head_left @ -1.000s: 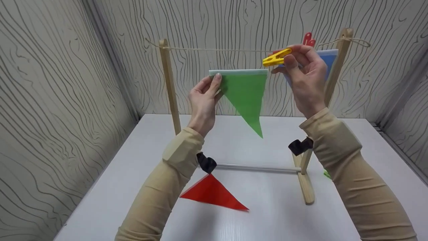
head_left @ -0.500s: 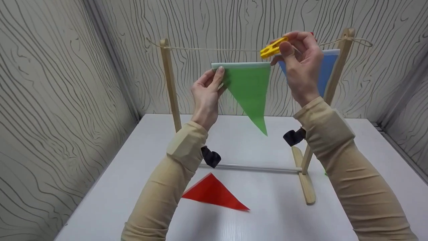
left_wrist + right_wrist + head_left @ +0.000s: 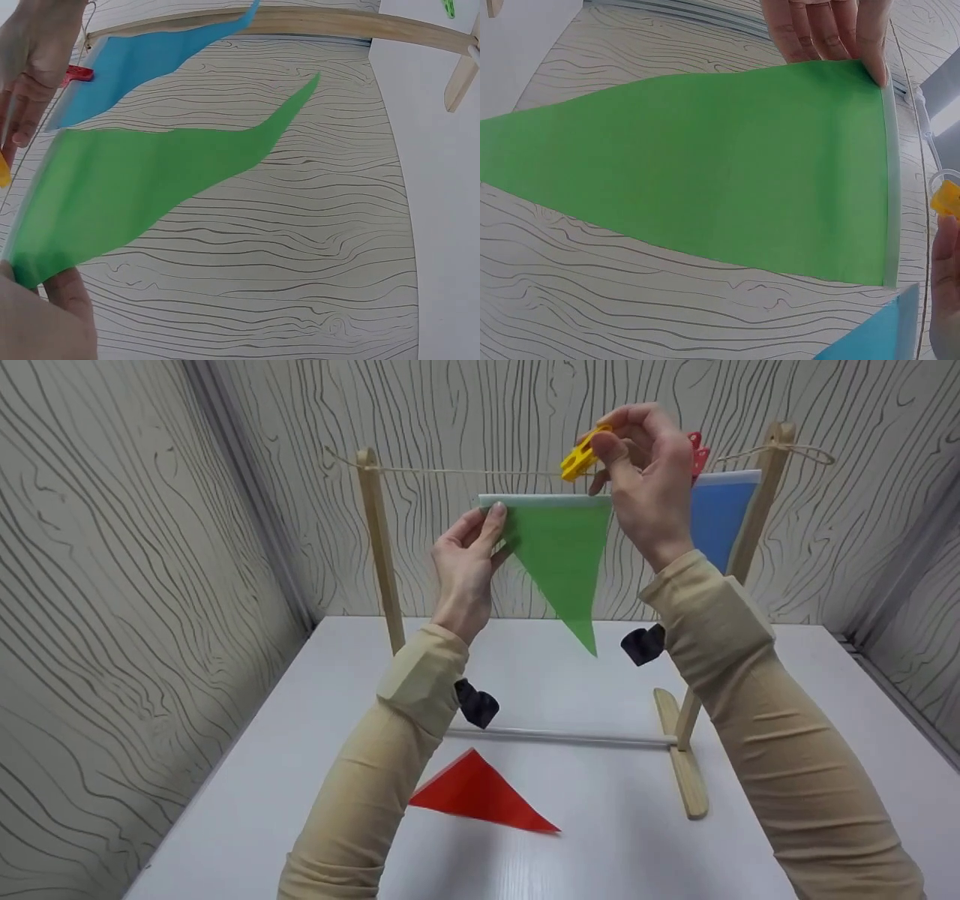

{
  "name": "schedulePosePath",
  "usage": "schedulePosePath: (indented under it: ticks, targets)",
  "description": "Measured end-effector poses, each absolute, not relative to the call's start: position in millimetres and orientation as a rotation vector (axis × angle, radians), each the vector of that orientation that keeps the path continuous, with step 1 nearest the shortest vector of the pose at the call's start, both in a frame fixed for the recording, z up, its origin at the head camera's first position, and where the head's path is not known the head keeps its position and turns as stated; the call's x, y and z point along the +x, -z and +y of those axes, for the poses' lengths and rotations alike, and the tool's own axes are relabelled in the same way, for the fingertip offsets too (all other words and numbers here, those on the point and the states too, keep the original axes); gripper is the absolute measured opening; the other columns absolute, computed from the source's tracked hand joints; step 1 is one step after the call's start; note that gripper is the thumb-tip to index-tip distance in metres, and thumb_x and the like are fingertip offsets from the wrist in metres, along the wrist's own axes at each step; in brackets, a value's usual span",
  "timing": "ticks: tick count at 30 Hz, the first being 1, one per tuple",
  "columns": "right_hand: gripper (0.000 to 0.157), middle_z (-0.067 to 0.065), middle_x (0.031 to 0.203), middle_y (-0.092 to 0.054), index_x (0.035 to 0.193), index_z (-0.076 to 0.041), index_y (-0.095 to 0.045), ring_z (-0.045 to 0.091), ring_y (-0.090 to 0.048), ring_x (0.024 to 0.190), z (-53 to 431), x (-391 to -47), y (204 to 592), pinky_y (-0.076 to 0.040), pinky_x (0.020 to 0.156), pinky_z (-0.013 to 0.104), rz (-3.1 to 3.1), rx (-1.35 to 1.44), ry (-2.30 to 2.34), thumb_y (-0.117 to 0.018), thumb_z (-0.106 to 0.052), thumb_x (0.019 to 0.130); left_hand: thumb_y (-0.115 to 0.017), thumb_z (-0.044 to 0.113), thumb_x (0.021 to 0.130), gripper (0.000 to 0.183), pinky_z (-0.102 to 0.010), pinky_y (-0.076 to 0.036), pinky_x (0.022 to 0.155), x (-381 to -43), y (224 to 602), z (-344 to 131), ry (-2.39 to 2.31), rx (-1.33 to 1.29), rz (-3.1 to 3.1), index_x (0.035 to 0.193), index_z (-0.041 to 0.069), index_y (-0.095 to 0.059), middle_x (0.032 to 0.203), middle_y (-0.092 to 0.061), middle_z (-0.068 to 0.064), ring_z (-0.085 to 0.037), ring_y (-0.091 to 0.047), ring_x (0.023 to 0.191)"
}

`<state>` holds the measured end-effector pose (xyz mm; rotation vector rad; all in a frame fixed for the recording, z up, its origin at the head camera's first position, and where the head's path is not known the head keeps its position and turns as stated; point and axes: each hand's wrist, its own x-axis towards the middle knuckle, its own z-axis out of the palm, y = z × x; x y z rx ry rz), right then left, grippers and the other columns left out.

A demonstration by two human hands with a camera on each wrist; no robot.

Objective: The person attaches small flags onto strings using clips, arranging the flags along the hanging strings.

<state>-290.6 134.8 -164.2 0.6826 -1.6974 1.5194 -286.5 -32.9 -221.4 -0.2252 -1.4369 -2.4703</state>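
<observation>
My left hand (image 3: 465,566) pinches the upper left corner of a green triangular flag (image 3: 566,547), whose pale top edge lies just below the string (image 3: 450,471) in the head view. In my right hand (image 3: 649,480) a yellow clothespin (image 3: 581,454) is held between thumb and fingers, tilted, at the height of the string above the flag. The right wrist view catches only part of the yellow clothespin (image 3: 946,199) at its right edge. A blue flag (image 3: 724,514) hangs at the string's right end, and a red clothespin (image 3: 697,454) sits at its top, partly behind my right hand.
Two wooden posts, the left post (image 3: 380,547) and the right post (image 3: 750,521), carry the string. A pale rod (image 3: 570,736) and a wooden foot (image 3: 688,780) form the base. A red flag (image 3: 487,795) lies on the white table. A green clip (image 3: 448,7) shows in the left wrist view.
My right hand has moved left and up with the yellow clothespin, which now tilts more steeply. My left hand has raised the green flag a little closer to the string.
</observation>
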Motion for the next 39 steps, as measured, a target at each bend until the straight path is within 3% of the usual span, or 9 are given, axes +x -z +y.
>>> schedulePosePath:
  ticks: [7, 10, 14, 17, 20, 24, 39]
  targets:
    - [0.011, -0.015, 0.092, -0.070, 0.105, -0.005, -0.063, 0.009, -0.067, 0.083, 130.0, -289.7, 159.7, -0.051, 0.053, 0.017, -1.789, 0.658, -1.420, -0.064, -0.011, 0.096, -0.064, 0.012, 0.098, 0.032, -0.030, -0.059, 0.092, -287.2, 215.6, -30.9, 2.463, -0.233, -1.446, 0.125, -0.005, -0.063, 0.107, -0.066, -0.009, -0.021, -0.067, 0.105]
    - [0.014, -0.012, 0.092, -0.070, 0.105, -0.003, -0.064, 0.006, -0.064, 0.076, 128.3, -289.8, 158.2, -0.048, 0.050, 0.016, -1.825, 0.639, -1.334, -0.064, -0.013, 0.096, -0.065, 0.012, 0.097, 0.032, -0.031, -0.060, 0.091, -287.8, 212.4, -29.5, 2.463, -0.236, -1.437, 0.124, -0.005, -0.064, 0.108, -0.066, -0.010, -0.019, -0.067, 0.102]
    - [0.018, 0.008, 0.096, -0.074, 0.105, -0.001, -0.066, -0.002, -0.058, 0.078, 126.4, -290.0, 156.3, -0.050, 0.083, 0.016, -1.858, 0.609, -1.201, -0.066, -0.015, 0.095, -0.065, 0.012, 0.097, 0.031, -0.031, -0.060, 0.090, -288.1, 210.1, -28.0, 2.465, -0.240, -1.439, 0.123, -0.005, -0.064, 0.106, -0.066, -0.009, -0.018, -0.067, 0.100]
    - [0.020, 0.018, 0.102, -0.075, 0.106, 0.003, -0.065, -0.007, -0.056, 0.083, 124.6, -290.4, 154.8, -0.043, 0.097, 0.020, -1.869, 0.613, -1.147, -0.065, -0.013, 0.095, -0.065, 0.012, 0.097, 0.031, -0.031, -0.060, 0.090, -288.4, 209.9, -27.6, 2.467, -0.240, -1.441, 0.123, -0.004, -0.064, 0.104, -0.066, -0.008, -0.017, -0.066, 0.098]
    - [0.022, 0.019, 0.103, -0.074, 0.107, 0.006, -0.064, -0.007, -0.053, 0.078, 122.8, -290.8, 153.3, -0.045, 0.082, 0.018, -1.899, 0.612, -1.144, -0.064, -0.012, 0.096, -0.064, 0.013, 0.098, 0.031, -0.032, -0.061, 0.090, -289.2, 210.1, -27.9, 2.451, -0.233, -1.448, 0.123, -0.004, -0.064, 0.102, -0.065, -0.006, -0.018, -0.066, 0.098]
    - [0.023, 0.019, 0.104, -0.074, 0.109, 0.007, -0.064, -0.006, -0.051, 0.074, 121.9, -290.4, 151.9, -0.039, 0.071, 0.017, -1.951, 0.597, -1.130, -0.064, -0.013, 0.096, -0.064, 0.014, 0.099, 0.031, -0.033, -0.061, 0.090, -289.9, 210.2, -28.3, 2.418, -0.221, -1.461, 0.124, -0.004, -0.064, 0.101, -0.064, -0.005, -0.019, -0.066, 0.102]
    - [0.022, 0.020, 0.103, -0.073, 0.107, 0.006, -0.065, -0.007, -0.045, 0.070, 120.1, -288.3, 150.5, -0.036, 0.067, 0.016, -2.032, 0.614, -1.028, -0.062, -0.014, 0.098, -0.064, 0.013, 0.098, 0.030, -0.031, -0.060, 0.089, -290.3, 208.1, -26.1, 2.441, -0.223, -1.425, 0.123, -0.004, -0.065, 0.105, -0.066, -0.007, -0.019, -0.066, 0.103]
